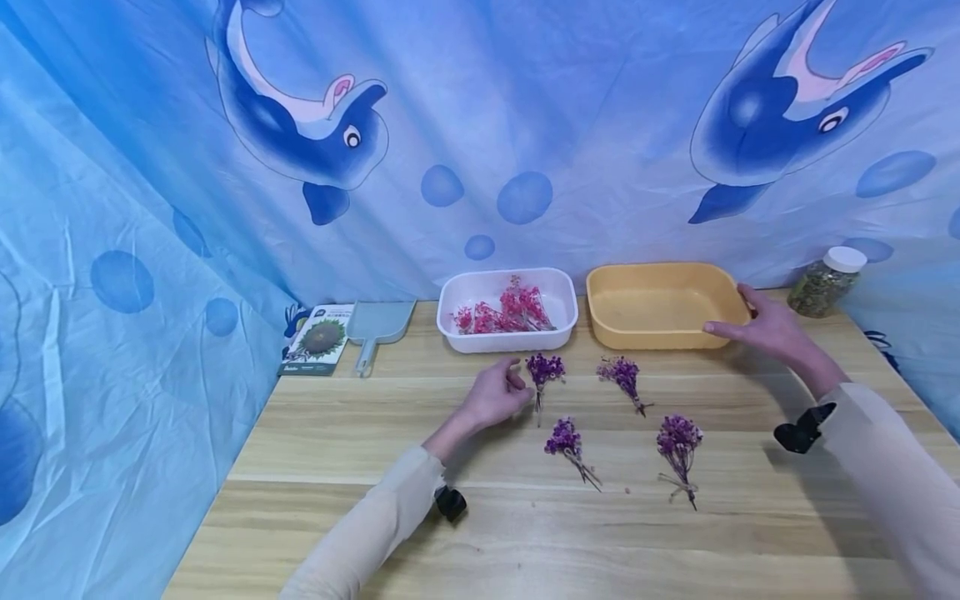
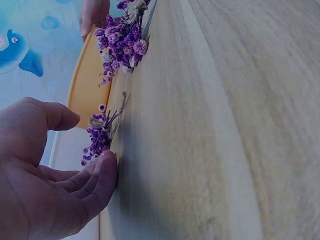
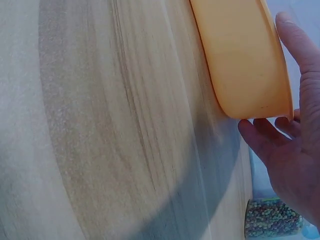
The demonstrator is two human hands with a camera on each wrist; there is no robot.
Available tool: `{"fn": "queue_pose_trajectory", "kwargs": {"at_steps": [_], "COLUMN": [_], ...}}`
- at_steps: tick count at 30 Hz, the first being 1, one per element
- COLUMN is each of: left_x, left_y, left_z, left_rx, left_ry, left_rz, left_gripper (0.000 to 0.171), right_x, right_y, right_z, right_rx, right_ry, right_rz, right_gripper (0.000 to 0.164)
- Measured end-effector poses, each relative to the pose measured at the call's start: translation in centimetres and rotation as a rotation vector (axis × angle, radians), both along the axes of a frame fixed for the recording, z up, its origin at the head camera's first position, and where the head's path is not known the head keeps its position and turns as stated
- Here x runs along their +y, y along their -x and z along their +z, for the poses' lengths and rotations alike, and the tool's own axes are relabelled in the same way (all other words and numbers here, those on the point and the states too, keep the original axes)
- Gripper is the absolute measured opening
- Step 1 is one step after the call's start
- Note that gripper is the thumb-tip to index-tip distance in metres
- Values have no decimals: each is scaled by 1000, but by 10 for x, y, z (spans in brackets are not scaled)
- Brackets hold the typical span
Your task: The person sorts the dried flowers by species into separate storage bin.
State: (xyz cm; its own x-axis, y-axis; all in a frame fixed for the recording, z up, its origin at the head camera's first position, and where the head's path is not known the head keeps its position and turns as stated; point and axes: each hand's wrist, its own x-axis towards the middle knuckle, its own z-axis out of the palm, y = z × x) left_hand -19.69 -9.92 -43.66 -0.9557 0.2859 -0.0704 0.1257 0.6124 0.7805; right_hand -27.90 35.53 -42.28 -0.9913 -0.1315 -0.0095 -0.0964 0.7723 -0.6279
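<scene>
My left hand (image 1: 498,393) is beside a small bunch of purple dried flowers (image 1: 545,368), just in front of the white basin. In the left wrist view its thumb and fingers stand apart, with the fingertips close to that bunch (image 2: 97,132); whether they touch it I cannot tell. At the right end of a yellow basin (image 1: 667,340), my right hand (image 1: 772,327) grips the corner, thumb at the front rim and fingers round the end wall. Three more purple bunches lie on the table: one behind (image 1: 624,379), one in front (image 1: 566,442), one nearer right (image 1: 679,450).
A white basin (image 1: 506,343) holds pink dried flowers (image 1: 517,308). Left of it are a pale dustpan (image 1: 381,321) and a flower-printed packet (image 1: 318,337). A white-lidded jar (image 1: 823,285) leans at the right rear, near the curtain (image 1: 615,125) behind the wooden table (image 1: 480,533).
</scene>
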Motion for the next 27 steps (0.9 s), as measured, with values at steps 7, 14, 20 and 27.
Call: {"fn": "queue_pose_trajectory", "kwargs": {"at_steps": [7,14,20,27], "left_x": [2,8,17,29], "left_y": [1,3,4,4], "left_z": [0,-8,-11,-11], "left_rx": [21,82,148,195], "left_ry": [13,27,69,234], "left_rz": [20,54,81,99], "left_gripper": [74,77,79,85], "right_x": [-1,-2,-2,-2], "right_y": [0,-1,-1,-1], "right_z": [2,1,2,5], "right_rx": [-11,-43,-50,-63], "right_ry": [-13,7,9,-6], "right_rz": [-4,2,13,18], "right_gripper": [114,115,115,116]}}
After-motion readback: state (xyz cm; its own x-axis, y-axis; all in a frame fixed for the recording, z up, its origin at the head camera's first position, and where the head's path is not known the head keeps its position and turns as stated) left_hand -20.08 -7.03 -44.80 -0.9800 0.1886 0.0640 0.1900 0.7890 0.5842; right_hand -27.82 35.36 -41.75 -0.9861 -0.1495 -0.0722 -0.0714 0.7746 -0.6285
